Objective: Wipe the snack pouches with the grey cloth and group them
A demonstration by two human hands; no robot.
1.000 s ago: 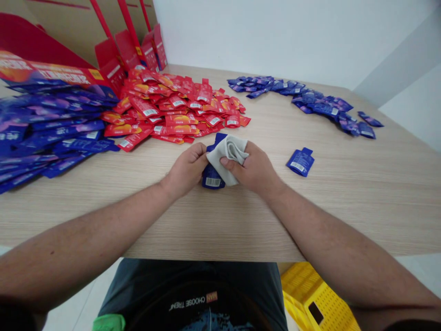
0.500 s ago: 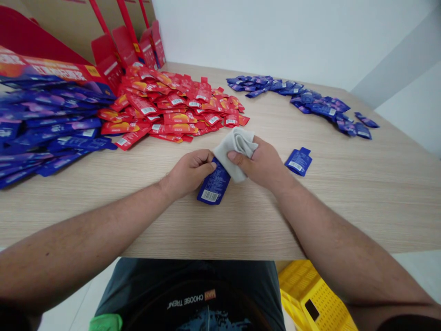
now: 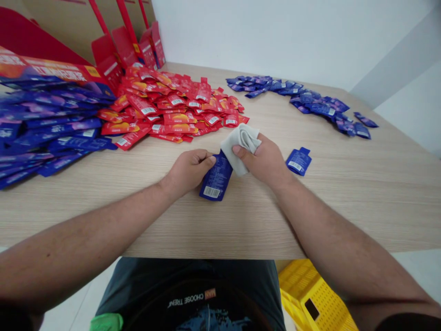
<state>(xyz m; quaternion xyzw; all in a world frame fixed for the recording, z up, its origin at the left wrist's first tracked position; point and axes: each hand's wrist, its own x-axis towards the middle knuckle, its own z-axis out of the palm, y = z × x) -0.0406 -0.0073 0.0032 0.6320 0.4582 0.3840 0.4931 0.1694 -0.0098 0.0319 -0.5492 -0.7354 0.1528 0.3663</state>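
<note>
Pinched by its left edge, a blue sachet (image 3: 217,179) with a white barcode is in my left hand (image 3: 191,171), tilted above the table. My right hand (image 3: 263,158) is closed on a folded light-grey cloth (image 3: 239,146), thumb on top. The cloth touches or overlaps the sachet's upper right edge; the exact contact is hidden. Another blue sachet (image 3: 299,162) lies flat just right of my right hand, its barcode and narrow neck visible.
A pile of red sachets (image 3: 179,108) spreads behind my left hand. Many blue sachets (image 3: 58,124) are heaped at far left, before red cartons (image 3: 108,59). More blue sachets (image 3: 310,101) form a row at the back right. A yellow crate (image 3: 317,294) stands below the table (image 3: 361,197).
The cloth in my right hand has shifted slightly up and right, showing more of the sachet's top. The held sachet has moved a little up and right.
</note>
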